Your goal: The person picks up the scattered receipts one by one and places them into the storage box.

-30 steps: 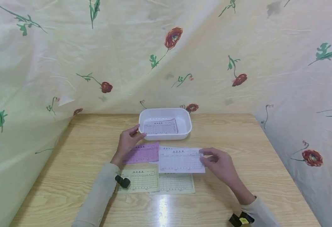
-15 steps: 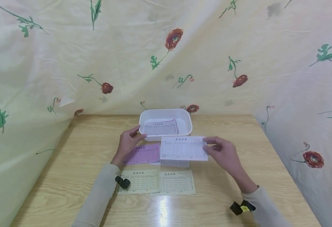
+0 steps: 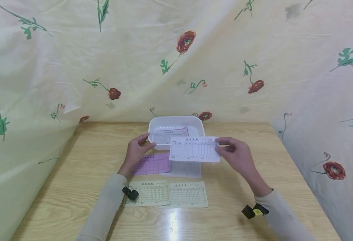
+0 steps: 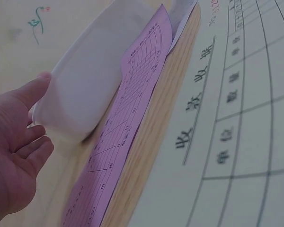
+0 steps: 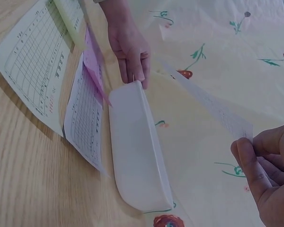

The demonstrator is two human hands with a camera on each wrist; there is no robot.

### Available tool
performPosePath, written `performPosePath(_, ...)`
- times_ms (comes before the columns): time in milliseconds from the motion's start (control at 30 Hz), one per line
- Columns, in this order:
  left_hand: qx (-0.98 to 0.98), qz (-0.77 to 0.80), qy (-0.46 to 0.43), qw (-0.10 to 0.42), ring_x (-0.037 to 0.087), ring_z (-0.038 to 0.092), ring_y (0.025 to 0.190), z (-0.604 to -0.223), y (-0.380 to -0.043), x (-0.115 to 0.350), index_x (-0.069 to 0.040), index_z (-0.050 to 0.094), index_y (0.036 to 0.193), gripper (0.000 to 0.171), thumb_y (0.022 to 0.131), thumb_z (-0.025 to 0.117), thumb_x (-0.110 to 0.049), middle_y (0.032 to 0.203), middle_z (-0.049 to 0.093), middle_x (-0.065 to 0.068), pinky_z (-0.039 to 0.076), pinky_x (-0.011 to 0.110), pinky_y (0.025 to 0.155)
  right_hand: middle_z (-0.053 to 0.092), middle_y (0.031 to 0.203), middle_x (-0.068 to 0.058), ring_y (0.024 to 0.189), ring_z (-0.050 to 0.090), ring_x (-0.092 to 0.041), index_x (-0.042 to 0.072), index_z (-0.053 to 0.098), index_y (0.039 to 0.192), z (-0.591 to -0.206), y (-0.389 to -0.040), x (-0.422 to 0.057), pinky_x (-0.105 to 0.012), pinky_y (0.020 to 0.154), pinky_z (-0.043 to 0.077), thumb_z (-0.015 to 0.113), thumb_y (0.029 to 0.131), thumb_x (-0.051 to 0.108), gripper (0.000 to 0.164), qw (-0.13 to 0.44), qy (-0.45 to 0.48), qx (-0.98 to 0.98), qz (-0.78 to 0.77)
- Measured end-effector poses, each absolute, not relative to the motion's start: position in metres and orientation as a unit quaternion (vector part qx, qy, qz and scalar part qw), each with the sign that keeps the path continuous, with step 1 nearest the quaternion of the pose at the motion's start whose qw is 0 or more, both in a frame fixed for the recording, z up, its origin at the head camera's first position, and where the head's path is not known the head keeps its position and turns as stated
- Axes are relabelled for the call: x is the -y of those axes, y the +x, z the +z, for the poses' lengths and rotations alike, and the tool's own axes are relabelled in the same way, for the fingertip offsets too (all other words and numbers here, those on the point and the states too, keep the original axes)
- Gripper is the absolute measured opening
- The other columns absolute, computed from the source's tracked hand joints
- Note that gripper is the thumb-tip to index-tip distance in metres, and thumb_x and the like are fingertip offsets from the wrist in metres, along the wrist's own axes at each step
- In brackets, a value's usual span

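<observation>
We see the right hand (image 3: 236, 155) pinching the right end of a white slip (image 3: 194, 149) between thumb and fingers; the slip is held up in the air and, in the head view, covers the near right part of a white tray (image 3: 197, 126); the left hand (image 3: 135, 151) pinches the tray's rim at the left; we find printed slips (image 3: 166, 135) inside the tray, and a pink slip (image 3: 153, 164), a second white slip (image 3: 188, 170) and two pale yellow-green slips (image 3: 189, 194) on the table (image 3: 74, 187).
</observation>
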State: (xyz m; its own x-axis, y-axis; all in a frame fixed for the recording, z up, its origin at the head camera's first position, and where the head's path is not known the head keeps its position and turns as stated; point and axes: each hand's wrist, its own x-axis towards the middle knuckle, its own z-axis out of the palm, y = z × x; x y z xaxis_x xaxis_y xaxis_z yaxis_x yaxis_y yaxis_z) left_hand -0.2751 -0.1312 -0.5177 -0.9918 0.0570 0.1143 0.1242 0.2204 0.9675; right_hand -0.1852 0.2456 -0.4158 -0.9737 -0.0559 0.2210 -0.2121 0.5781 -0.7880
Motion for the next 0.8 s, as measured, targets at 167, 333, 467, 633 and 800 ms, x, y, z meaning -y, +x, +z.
performPosePath(167,0.788,-0.612,-0.063,0.031,0.031,0.057,0.134,-0.516,-0.275,0.131,0.0,0.057,0.141,0.069,0.085,0.086,-0.028,0.146,0.056,0.019,0.054,0.019,0.1,0.073,0.118,-0.02,0.086,0.072,-0.027,0.005,0.073,0.12,-0.414,-0.192,-0.245,-0.018,0.066,0.06,0.074,0.094,0.009,0.026,0.096,0.078,0.885,0.449)
performPosePath(333,0.794,-0.604,-0.067,0.033,0.032,0.056,0.134,-0.515,-0.273,0.132,-0.003,0.059,0.14,0.065,0.086,0.085,-0.029,0.146,0.057,0.018,0.054,0.025,0.104,0.072,0.119,-0.019,0.088,0.071,-0.028,0.005,0.072,0.122,-0.414,-0.199,-0.246,-0.018,0.067,0.059,0.073,0.095,0.011,0.027,0.087,0.066,0.887,0.448)
performPosePath(467,0.797,-0.6,-0.065,0.03,0.032,0.055,0.135,-0.515,-0.273,0.133,-0.004,0.06,0.139,0.064,0.086,0.084,-0.03,0.147,0.057,0.017,0.053,0.03,0.107,0.072,0.121,-0.019,0.091,0.072,-0.029,0.005,0.071,0.123,-0.415,-0.206,-0.247,-0.017,0.069,0.059,0.073,0.096,0.012,0.028,0.083,0.064,0.887,0.45)
performPosePath(633,0.804,-0.591,-0.059,0.027,0.032,0.054,0.136,-0.515,-0.274,0.133,-0.005,0.06,0.14,0.066,0.085,0.085,-0.033,0.148,0.056,0.016,0.052,0.031,0.109,0.071,0.12,-0.021,0.094,0.073,-0.033,0.003,0.071,0.123,-0.415,-0.219,-0.249,-0.015,0.07,0.059,0.072,0.096,0.011,0.028,0.093,0.07,0.881,0.458)
performPosePath(800,0.802,-0.594,-0.062,0.03,0.033,0.055,0.136,-0.517,-0.276,0.133,-0.005,0.061,0.139,0.067,0.085,0.085,-0.034,0.147,0.056,0.017,0.052,0.03,0.107,0.07,0.122,-0.021,0.096,0.073,-0.026,0.001,0.07,0.124,-0.413,-0.236,-0.249,-0.015,0.073,0.061,0.073,0.096,0.012,0.03,0.083,0.054,0.857,0.506)
